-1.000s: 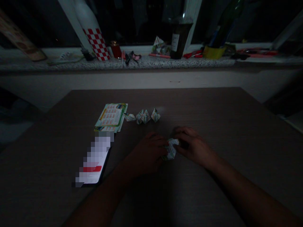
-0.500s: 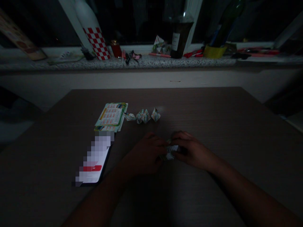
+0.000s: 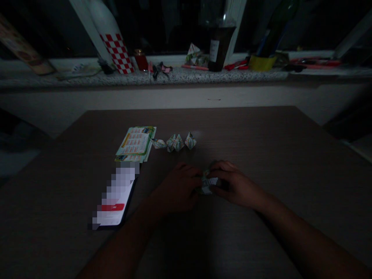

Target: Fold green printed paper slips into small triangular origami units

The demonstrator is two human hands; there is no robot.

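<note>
Between my hands, low on the dark table, is a small folded piece of printed paper (image 3: pixel 207 185). My left hand (image 3: pixel 183 186) presses its fingers on the paper's left side. From the right, my right hand (image 3: pixel 232 180) grips the paper's edge between thumb and fingers. Beyond the hands stand several folded paper shapes in a row, among them a pointed one (image 3: pixel 190 141) at the right end and a flatter one (image 3: pixel 159 143) at the left. A stack of printed calendar sheets (image 3: pixel 135 141) lies beside that row.
A lit phone (image 3: pixel 116 197) lies left of my left forearm on the wooden table (image 3: pixel 255 131). Along the granite windowsill (image 3: pixel 186 79) behind stand a red-and-white checkered bottle (image 3: pixel 119 52), a dark cup (image 3: pixel 219 48), a green bottle in a yellow holder (image 3: pixel 262 63) and small clutter.
My left hand has shifted slightly left, showing more of the paper. My right hand stays nearly in place, still holding the paper's right side.
</note>
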